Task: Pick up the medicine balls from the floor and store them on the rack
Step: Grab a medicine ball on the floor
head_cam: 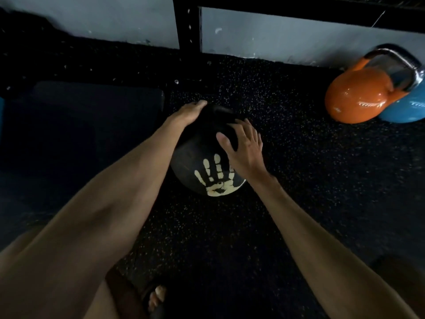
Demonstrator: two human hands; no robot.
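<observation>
A black medicine ball [197,155] with a pale handprint logo lies on the dark speckled floor in the middle of the view. My left hand [187,112] lies flat against its upper left side, fingers wrapped over the far top. My right hand [243,147] rests on its upper right side with fingers spread. Both palms touch the ball; whether it is lifted off the floor I cannot tell. A black rack upright [189,26] stands against the grey wall just beyond the ball.
An orange kettlebell [361,95] with a steel handle leans against a blue kettlebell [409,110] at the right by the wall. A dark padded mat [92,116] lies left of the ball. My sandalled foot [156,298] shows at the bottom.
</observation>
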